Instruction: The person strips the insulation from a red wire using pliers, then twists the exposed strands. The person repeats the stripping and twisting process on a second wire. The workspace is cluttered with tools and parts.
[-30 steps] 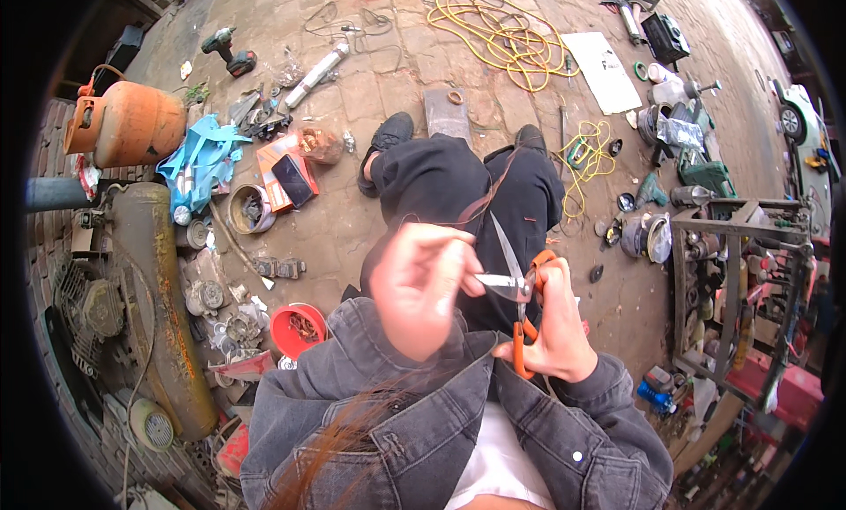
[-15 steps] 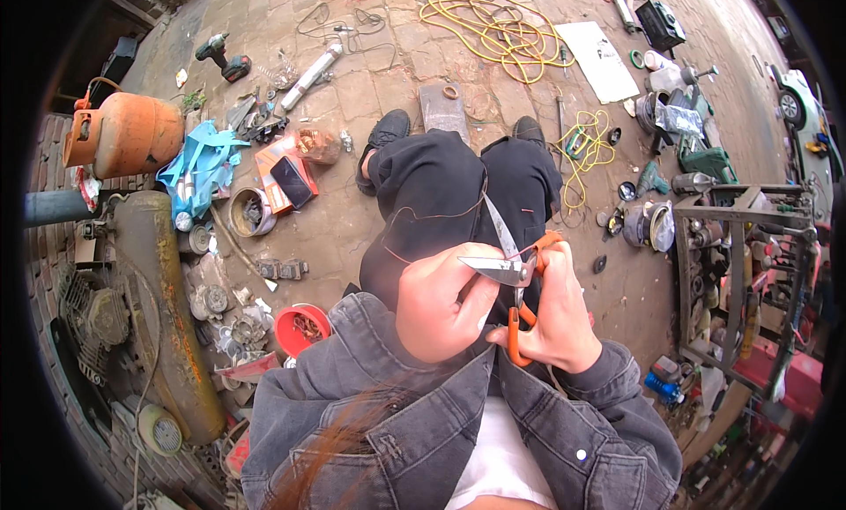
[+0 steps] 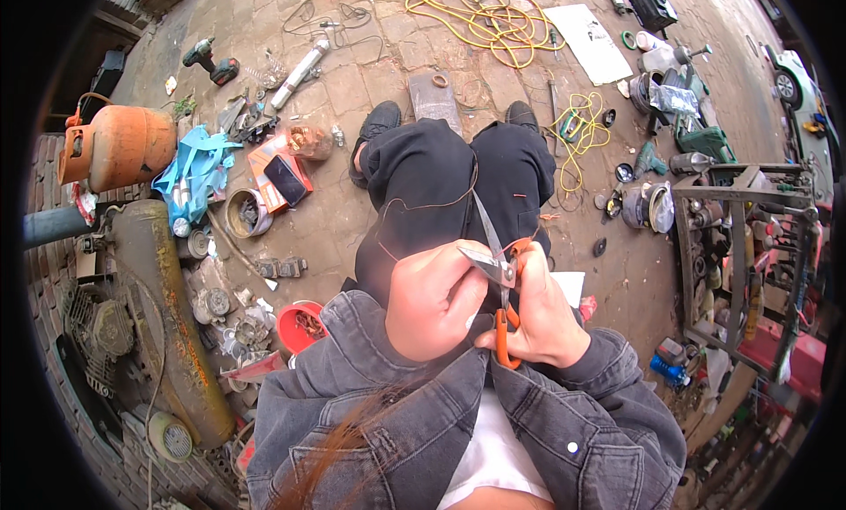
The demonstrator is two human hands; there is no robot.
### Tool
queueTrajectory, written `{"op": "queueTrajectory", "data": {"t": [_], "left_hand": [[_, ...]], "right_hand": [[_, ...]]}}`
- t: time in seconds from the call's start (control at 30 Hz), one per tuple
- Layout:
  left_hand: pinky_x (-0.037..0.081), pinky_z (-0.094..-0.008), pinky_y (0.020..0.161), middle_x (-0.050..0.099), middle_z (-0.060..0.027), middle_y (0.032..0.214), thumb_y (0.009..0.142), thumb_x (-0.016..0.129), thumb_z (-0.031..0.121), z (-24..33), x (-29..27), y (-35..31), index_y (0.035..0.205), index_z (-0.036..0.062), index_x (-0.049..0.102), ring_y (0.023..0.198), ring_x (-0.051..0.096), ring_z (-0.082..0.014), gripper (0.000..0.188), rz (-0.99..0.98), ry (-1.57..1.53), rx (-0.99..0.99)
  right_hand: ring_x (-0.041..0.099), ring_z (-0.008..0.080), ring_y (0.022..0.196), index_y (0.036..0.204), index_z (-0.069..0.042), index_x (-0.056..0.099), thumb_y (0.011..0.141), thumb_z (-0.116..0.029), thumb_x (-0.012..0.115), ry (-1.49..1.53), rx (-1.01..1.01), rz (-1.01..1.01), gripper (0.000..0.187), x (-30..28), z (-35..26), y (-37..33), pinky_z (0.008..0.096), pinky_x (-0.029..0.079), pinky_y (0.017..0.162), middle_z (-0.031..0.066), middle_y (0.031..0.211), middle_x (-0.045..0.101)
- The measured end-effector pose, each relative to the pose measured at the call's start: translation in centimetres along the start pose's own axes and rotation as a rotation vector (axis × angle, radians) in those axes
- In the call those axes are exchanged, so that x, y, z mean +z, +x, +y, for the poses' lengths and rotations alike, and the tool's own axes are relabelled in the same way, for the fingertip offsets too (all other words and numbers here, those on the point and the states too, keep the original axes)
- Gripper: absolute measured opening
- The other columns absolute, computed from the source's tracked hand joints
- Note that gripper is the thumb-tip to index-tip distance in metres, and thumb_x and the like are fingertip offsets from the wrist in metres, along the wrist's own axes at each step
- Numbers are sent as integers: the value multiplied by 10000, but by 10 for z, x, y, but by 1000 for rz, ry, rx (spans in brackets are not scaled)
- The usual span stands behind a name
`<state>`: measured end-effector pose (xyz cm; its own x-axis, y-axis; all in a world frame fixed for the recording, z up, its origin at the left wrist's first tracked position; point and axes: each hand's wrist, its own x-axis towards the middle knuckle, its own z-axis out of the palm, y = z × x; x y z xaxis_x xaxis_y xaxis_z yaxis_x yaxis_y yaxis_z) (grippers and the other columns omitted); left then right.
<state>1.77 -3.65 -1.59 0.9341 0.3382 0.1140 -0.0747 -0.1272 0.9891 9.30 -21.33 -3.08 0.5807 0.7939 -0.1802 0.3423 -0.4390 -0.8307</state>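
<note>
My left hand [image 3: 434, 303] is closed in front of my lap, its thumb pressed to the fingers on a thin wire. From it the copper-coloured wire [image 3: 423, 208] loops up over my dark trousers. In my right hand [image 3: 548, 316] is a pair of scissors [image 3: 486, 226] with orange handles. Their blades point up and left, spread apart, and the lower blade reaches to the left hand's fingers. Whether wire lies between the blades is hard to make out. A small frayed wire end [image 3: 550, 216] shows beyond the right hand.
A red bucket [image 3: 302, 327] of copper-coloured scraps stands left of my sleeve. Farther left are a phone [image 3: 288, 178] on a box, a blue bag [image 3: 196, 171] and an orange gas cylinder [image 3: 132, 147]. A metal frame [image 3: 749, 193] stands right; yellow cable [image 3: 485, 16] lies ahead.
Both hands and the scissors have shifted slightly left in the picture, and the view has moved a little. The blades are somewhat closer together. White paper now shows beside my right hand.
</note>
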Motion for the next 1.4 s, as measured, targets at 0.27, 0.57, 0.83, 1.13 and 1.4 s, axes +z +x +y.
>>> {"op": "queueTrajectory", "data": {"t": [0.27, 0.57, 0.83, 1.13, 1.4], "left_hand": [[458, -284, 573, 628, -102, 762, 886, 597, -58, -5, -10, 5, 956, -21, 625, 625, 607, -170, 84, -123, -72, -44], [459, -238, 628, 657, -66, 794, 922, 580, 4, -6, -15, 6, 953, -29, 656, 688, 598, -94, 88, -167, -157, -218], [490, -251, 691, 665, -68, 829, 952, 587, 34, -13, -17, 6, 945, -48, 648, 740, 615, -112, 102, -203, -229, -255], [488, -231, 717, 637, -43, 903, 1006, 510, -12, -14, -5, 2, 1027, -38, 566, 815, 600, -70, 64, -135, -533, -337], [492, -229, 797, 654, -66, 942, 993, 506, -39, -13, 0, -2, 1041, -44, 555, 887, 618, -83, 69, -66, -563, -345]], "right_hand": [[523, 325, 991, 1267, 7, 377, 594, -147, 827, 244, 8, -222, 824, -2, -2, -3, 410, 459, 858, 173, 1101, 461], [499, 299, 1048, 1365, 14, 368, 642, -61, 694, 426, 18, -303, 797, -1, 1, -5, 389, 439, 922, 167, 1153, 470], [490, 272, 1000, 1396, 20, 345, 657, -45, 666, 517, 63, -342, 808, 0, 3, -7, 378, 439, 883, 153, 1124, 465], [494, 270, 966, 1315, 17, 347, 658, -67, 693, 363, 101, -268, 747, -2, -3, -4, 383, 449, 836, 156, 1085, 452], [551, 430, 905, 1118, -15, 382, 578, -143, 900, 57, 48, 10, 758, 7, -9, 0, 479, 470, 752, 222, 1069, 461]]}}
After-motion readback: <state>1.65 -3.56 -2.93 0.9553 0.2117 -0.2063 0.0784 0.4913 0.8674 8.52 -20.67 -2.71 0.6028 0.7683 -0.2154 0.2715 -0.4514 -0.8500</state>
